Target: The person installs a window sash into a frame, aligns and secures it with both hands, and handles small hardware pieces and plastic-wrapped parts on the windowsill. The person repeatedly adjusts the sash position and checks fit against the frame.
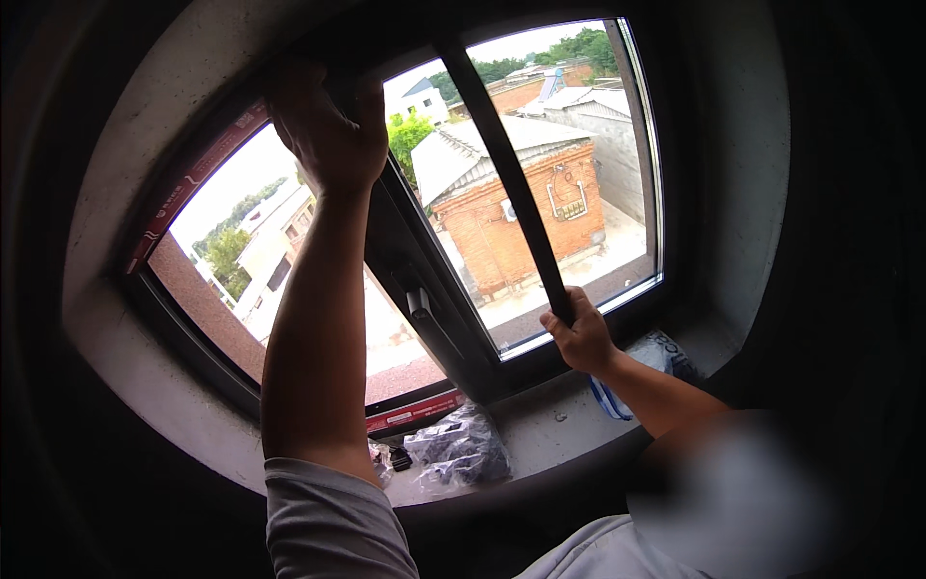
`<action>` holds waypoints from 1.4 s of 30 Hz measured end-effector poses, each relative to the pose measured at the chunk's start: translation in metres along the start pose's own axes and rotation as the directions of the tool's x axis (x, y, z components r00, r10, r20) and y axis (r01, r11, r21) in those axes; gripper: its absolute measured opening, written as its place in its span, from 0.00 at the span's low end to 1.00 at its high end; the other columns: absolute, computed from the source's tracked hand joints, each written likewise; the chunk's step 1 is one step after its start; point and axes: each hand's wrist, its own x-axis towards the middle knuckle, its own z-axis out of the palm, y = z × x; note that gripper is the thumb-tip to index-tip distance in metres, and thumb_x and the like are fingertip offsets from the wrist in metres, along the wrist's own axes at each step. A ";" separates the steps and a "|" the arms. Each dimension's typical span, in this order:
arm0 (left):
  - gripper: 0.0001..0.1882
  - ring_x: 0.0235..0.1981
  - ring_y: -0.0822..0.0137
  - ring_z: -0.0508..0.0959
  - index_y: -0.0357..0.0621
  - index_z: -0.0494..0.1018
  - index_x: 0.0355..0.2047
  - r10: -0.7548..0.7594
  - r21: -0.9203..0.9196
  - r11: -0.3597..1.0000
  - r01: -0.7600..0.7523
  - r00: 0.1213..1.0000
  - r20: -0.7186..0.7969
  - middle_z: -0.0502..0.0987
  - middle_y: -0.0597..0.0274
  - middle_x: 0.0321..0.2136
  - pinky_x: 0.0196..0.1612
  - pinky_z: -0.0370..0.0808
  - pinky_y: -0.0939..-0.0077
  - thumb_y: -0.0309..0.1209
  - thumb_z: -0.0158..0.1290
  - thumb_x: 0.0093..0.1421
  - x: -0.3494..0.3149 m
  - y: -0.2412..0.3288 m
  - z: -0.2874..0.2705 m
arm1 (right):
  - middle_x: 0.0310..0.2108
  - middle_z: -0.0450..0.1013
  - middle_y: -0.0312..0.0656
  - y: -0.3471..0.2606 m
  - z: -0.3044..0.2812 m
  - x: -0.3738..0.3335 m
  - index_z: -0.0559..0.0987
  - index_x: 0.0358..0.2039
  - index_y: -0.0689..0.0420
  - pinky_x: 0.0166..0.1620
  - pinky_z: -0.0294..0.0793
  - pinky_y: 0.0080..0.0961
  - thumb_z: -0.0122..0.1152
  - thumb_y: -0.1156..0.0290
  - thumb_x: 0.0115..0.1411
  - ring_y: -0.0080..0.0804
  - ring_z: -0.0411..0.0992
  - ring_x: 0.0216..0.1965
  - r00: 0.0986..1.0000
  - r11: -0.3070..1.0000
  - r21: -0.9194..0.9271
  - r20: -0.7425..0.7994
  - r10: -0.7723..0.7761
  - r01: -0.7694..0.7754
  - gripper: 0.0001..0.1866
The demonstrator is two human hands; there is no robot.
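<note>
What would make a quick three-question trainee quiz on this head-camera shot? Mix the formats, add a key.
1. Multiple choice: what does the right hand grip?
A) the window handle
B) the lower end of the dark bar
C) the blue-and-white package
2. True or false: the left hand is higher in the picture than the right hand.
3. Fill in the blank: the crumpled clear plastic bag lies on the ____.

Key:
1. B
2. True
3. windowsill
</note>
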 end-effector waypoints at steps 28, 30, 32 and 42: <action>0.28 0.51 0.47 0.77 0.42 0.73 0.50 -0.039 -0.121 0.992 0.036 0.999 -0.021 0.78 0.48 0.47 0.57 0.72 0.50 0.54 0.57 0.63 -0.017 -0.002 -0.006 | 0.26 0.75 0.40 -0.059 -0.010 0.001 0.72 0.43 0.58 0.35 0.81 0.31 0.58 0.60 0.71 0.31 0.79 0.26 0.984 0.748 0.663 -0.149 0.098 0.026 0.13; 0.27 0.51 0.47 0.77 0.42 0.73 0.49 -0.058 -0.115 0.992 0.057 0.998 -0.006 0.78 0.49 0.46 0.56 0.72 0.50 0.53 0.57 0.63 -0.015 0.000 -0.009 | 0.25 0.75 0.39 -0.068 -0.025 -0.003 0.72 0.43 0.58 0.34 0.81 0.32 0.59 0.61 0.70 0.30 0.78 0.25 0.998 0.803 0.594 -0.061 -0.008 0.043 0.13; 0.27 0.50 0.48 0.78 0.43 0.73 0.49 -0.068 -0.113 0.991 0.066 0.998 -0.009 0.78 0.50 0.46 0.55 0.73 0.51 0.52 0.58 0.63 -0.014 0.003 -0.008 | 0.23 0.74 0.38 -0.072 -0.035 -0.008 0.71 0.45 0.57 0.28 0.79 0.26 0.58 0.63 0.71 0.26 0.77 0.22 0.996 0.846 0.531 0.087 0.000 -0.046 0.12; 0.26 0.49 0.50 0.78 0.42 0.74 0.48 -0.026 -0.090 0.996 0.023 0.999 -0.033 0.79 0.51 0.44 0.54 0.74 0.53 0.52 0.57 0.64 -0.015 -0.002 -0.008 | 0.36 0.66 0.46 -0.125 -0.111 -0.003 0.65 0.46 0.61 0.18 0.75 0.18 0.43 0.74 0.73 0.21 0.73 0.17 0.975 0.992 0.030 0.183 -0.128 0.124 0.05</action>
